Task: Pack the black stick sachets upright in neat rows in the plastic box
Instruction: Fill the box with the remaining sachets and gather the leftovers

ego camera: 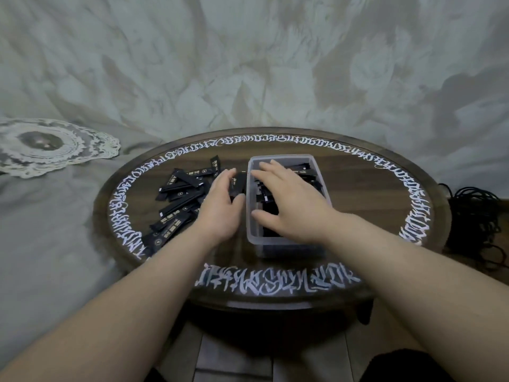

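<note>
I am reaching my right hand into the plastic box, fingers spread and laid flat on the sachets already inside, probably to stop them from tipping. My left hand is resting just beside the box's left wall, fingers curled around a black sachet, ready to feed it in. The loose pile of sachets is lying scattered on the surface to the left, waiting.

Round table against draped cloth
Dark wood, white script rim; doily left, black cables right, dim light.
</note>
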Available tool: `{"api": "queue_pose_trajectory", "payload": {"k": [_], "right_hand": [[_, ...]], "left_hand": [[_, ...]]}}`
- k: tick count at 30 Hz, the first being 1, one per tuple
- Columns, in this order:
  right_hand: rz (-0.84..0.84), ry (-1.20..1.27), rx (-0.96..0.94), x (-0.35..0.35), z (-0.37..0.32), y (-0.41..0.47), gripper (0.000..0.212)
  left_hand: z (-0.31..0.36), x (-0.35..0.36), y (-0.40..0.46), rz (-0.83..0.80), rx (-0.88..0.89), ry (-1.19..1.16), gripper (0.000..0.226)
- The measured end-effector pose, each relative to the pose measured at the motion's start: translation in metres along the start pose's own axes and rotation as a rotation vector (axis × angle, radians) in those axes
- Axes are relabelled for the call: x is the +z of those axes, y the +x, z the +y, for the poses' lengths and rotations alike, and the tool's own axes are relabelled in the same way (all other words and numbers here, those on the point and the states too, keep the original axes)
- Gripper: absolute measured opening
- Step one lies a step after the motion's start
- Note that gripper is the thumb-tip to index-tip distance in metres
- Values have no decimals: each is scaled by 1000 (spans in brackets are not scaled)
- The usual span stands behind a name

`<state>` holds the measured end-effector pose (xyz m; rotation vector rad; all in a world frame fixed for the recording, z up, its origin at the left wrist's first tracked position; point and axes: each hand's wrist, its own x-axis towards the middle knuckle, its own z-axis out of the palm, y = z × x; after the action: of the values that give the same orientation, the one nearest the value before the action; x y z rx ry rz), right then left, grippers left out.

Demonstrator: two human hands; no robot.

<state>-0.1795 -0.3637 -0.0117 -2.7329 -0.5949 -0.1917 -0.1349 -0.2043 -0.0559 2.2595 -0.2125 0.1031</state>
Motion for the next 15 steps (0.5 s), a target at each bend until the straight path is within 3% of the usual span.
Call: {"api": "queue_pose_trajectory", "payload": {"k": [5, 9, 12, 15], "right_hand": [[13, 108, -11, 35, -64, 23, 66], [-125, 202, 81, 80, -90, 45, 69], [-179, 115, 165, 103, -83, 58, 71], [-127, 23, 248, 107, -65, 65, 71]], "left_hand": [[-58, -51, -13, 40, -53, 319, 64], [-100, -77, -25, -30, -125, 467, 75], [-117, -82, -25, -79, -181, 452, 75], [-123, -77, -20, -88, -167, 365, 70]]}}
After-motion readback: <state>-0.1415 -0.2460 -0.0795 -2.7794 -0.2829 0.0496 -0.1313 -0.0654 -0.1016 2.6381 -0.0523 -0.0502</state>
